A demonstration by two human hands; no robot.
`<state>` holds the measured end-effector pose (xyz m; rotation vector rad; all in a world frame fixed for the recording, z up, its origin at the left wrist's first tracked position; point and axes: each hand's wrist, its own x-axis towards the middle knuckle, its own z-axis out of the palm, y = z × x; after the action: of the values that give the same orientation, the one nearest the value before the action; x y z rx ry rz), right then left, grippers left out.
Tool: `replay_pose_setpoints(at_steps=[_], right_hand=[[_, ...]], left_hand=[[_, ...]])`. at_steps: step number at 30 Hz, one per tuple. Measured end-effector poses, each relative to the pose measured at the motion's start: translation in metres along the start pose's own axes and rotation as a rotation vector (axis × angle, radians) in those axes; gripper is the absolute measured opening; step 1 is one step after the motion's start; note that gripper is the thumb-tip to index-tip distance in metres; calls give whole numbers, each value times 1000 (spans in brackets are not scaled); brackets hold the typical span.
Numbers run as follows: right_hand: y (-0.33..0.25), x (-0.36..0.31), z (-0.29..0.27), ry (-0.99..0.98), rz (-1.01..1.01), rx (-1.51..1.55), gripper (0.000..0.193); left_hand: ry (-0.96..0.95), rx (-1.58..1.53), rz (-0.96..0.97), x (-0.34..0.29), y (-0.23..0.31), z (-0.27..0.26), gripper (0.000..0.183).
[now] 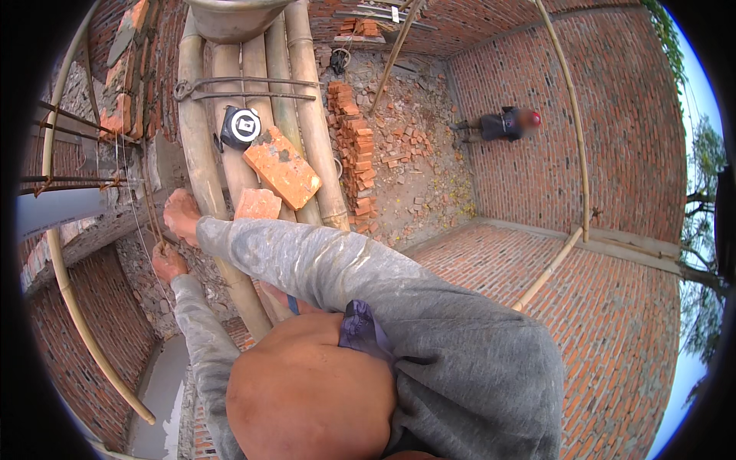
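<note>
My left hand (169, 262) is closed, its fingers pinched around a thin brown cord or rod (151, 205) that runs up along the wall's edge. Just above it, my right hand (182, 215) is curled shut beside the outer bamboo pole (201, 146); what lies inside its fingers is hidden. A pale string (132, 201) hangs close to both hands. On the bamboo platform, a black and white tape measure (244, 125) lies by a mortar-stained orange brick (284, 167). A broken piece of brick (258, 204) rests nearer my right forearm.
A grey mortar tub (236, 19) stands at the platform's far end. A bent steel bar (253, 80) crosses the poles. Rusty rebar (77, 184) juts out at left. Below, bricks are stacked (353, 153) amid rubble, and a person in a red helmet (498, 125) stands by the wall.
</note>
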<state>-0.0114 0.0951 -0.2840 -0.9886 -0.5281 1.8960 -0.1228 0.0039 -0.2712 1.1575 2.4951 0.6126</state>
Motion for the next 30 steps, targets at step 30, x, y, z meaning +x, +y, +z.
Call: replay_pose_setpoints(at_steps=[30], right_hand=[[-110, -56, 36, 162, 138, -239, 11]], left_hand=[[66, 63, -34, -19, 20, -10, 24]])
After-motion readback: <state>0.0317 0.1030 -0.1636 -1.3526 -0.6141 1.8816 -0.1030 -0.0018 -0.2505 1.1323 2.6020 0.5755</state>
